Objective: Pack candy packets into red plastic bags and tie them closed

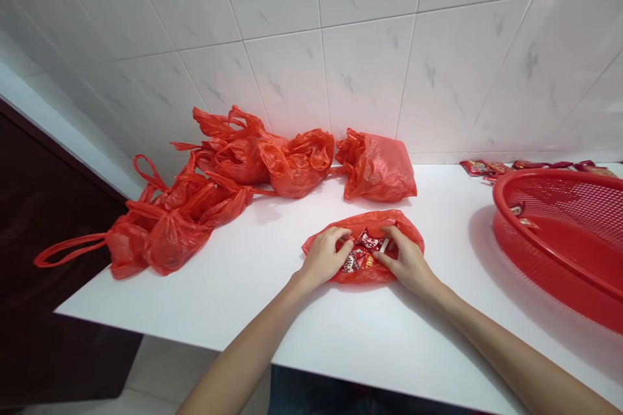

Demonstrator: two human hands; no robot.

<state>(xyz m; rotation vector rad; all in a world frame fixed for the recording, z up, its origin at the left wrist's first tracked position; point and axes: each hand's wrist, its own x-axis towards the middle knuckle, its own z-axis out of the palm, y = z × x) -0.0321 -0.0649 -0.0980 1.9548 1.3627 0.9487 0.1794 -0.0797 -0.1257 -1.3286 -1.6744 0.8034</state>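
Observation:
A red plastic bag lies on the white table with its mouth spread open toward me. Small wrapped snack packets in dark red, white and yellow show inside. My left hand reaches in over the bag's left side, its fingers curled toward the thumb; what they pinch is hidden. From the right, my right hand reaches into the mouth. Its thumb and fingers bend around a packet with a white edge. The fingertips of both hands are partly covered by the bag and the packets.
Several filled red bags stand in a row at the left and along the tiled wall, one bag just behind my work. A large red mesh basket sits at the right. Loose packets lie behind it on the white table.

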